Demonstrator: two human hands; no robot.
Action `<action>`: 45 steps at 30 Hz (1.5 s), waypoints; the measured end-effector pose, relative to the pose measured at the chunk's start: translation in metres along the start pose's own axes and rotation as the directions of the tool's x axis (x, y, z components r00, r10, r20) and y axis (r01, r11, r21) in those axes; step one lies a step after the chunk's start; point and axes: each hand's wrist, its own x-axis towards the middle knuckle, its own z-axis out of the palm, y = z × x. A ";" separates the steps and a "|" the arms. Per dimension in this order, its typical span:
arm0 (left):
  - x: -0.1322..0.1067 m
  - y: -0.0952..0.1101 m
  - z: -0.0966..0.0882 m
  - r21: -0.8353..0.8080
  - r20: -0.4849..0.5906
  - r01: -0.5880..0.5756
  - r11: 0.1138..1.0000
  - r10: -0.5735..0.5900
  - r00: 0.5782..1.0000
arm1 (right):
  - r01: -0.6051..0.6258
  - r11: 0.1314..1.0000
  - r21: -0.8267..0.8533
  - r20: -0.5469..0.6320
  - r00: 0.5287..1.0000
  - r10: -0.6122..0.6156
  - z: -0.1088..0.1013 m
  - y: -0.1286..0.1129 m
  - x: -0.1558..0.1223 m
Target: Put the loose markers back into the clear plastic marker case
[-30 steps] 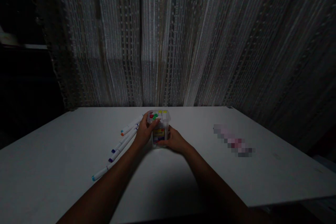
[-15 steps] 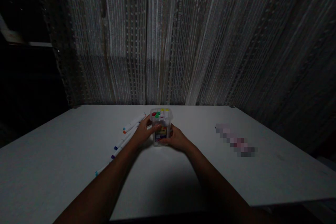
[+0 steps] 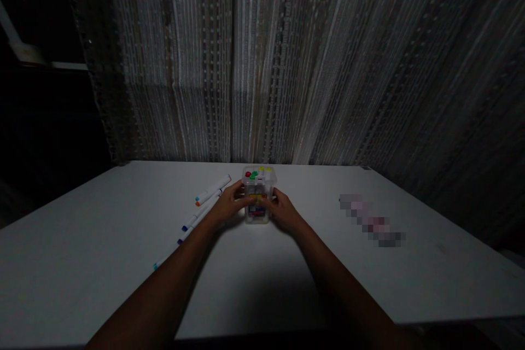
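Observation:
A clear plastic marker case [image 3: 257,217] stands upright on the white table, with a dark and yellow label on its front. Red, green and yellow marker ends show through its top. My left hand [image 3: 229,205] wraps the case's left side, its thumb across the label. From the right, my right hand [image 3: 284,210] grips the other side, thumb also on the front. The fingers behind the case are partly hidden. Several white markers [image 3: 200,213] with blue, orange, purple and teal ends lie in a slanting row beside my left hand and forearm.
The white table [image 3: 328,279] reaches back to a striped, textured curtain [image 3: 262,65]. On the right of the table lies a long, blurred-out pinkish item [image 3: 369,221]. A dark area with pale frame edges is at the upper left.
The view has shifted slightly, so most things appear a little further right. My right hand has moved up on the case, and its thumb now lies higher on the label.

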 end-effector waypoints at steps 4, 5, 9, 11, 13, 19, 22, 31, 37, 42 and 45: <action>0.000 -0.001 0.001 -0.016 0.016 0.001 1.000 -0.001 1.000 | 0.009 0.999 -0.040 -0.031 0.999 -0.010 0.000 -0.011 -0.002; 0.000 -0.001 0.001 -0.014 0.019 0.003 1.000 -0.003 1.000 | 0.007 0.999 -0.052 -0.040 0.999 -0.010 0.000 -0.012 -0.003; 0.001 -0.001 0.002 -0.010 0.008 0.009 1.000 -0.009 1.000 | 0.014 0.997 -0.081 -0.048 0.999 -0.018 0.000 -0.010 -0.003; 0.001 0.000 0.002 -0.010 0.000 0.008 1.000 -0.008 1.000 | 0.016 0.995 -0.094 -0.050 0.999 -0.021 0.000 -0.009 -0.002; 0.000 0.001 0.002 -0.011 0.003 0.007 1.000 -0.007 1.000 | 0.020 0.995 -0.100 -0.059 0.998 -0.026 0.000 -0.008 -0.001; 0.001 0.000 0.003 0.017 -0.002 0.001 1.000 -0.001 1.000 | 0.017 0.996 -0.089 -0.063 0.998 -0.023 0.000 -0.011 0.000; 0.002 -0.002 0.002 0.028 0.002 0.001 1.000 -0.001 1.000 | 0.002 0.999 -0.047 -0.067 0.998 -0.005 0.000 -0.011 0.000; 0.015 0.012 -0.006 0.211 0.154 0.003 0.977 -0.036 0.987 | -0.049 0.998 -0.041 -0.030 0.998 0.047 -0.010 -0.013 0.012; -0.008 0.003 -0.022 0.203 0.037 0.088 0.975 -0.098 0.995 | -0.101 0.983 -0.156 0.086 0.990 0.115 -0.029 -0.006 0.006; -0.049 0.018 -0.033 0.373 -0.086 0.124 0.920 -0.099 0.991 | -0.197 0.922 -0.334 0.013 0.977 0.213 -0.059 0.002 -0.026; -0.090 0.033 -0.010 0.441 -0.033 0.093 0.892 -0.088 0.996 | -0.164 0.928 -0.335 0.043 0.981 0.189 -0.064 0.002 -0.047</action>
